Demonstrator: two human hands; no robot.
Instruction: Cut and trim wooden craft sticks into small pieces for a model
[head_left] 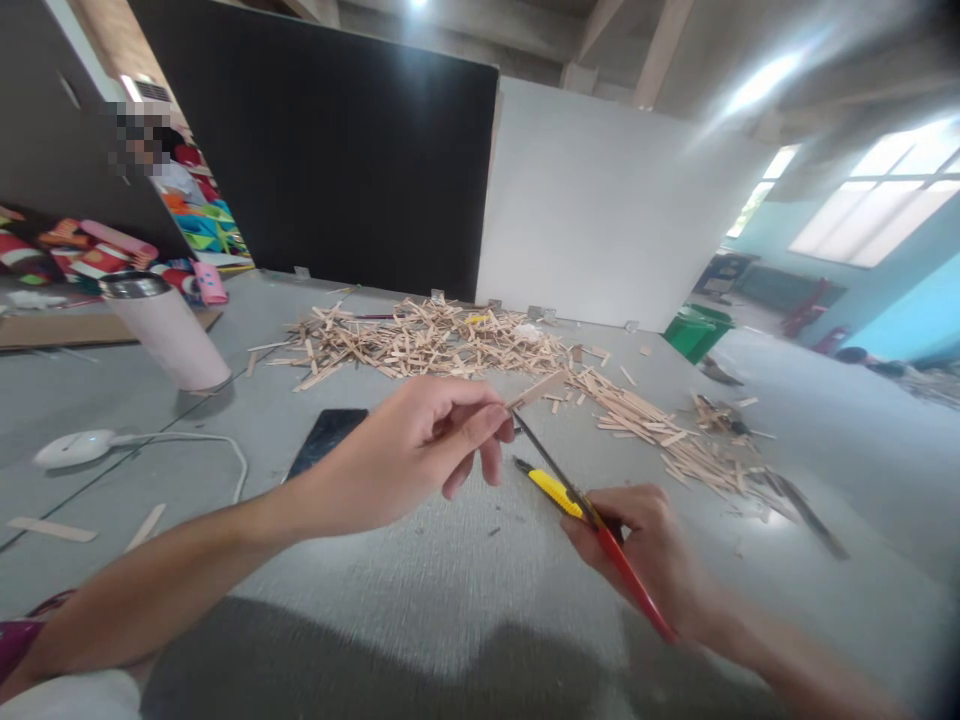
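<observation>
Left grip [431,450] pinched 1 wooden strip [541,389], projecting ahead-right of it. Right grip [661,540] held a red-handled tool [626,573], tip at the strip. Yellow cutter [553,489] showed beside right grip; loose sticks [420,340] lay beyond both grips on the desk [420,600].

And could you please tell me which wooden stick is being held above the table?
The stick pinched in the left hand; the other sticks lie on the table.

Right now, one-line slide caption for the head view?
Left hand pinches a wooden strip; right hand holds a red-handled tool, with heaped wooden strips beyond.
</observation>
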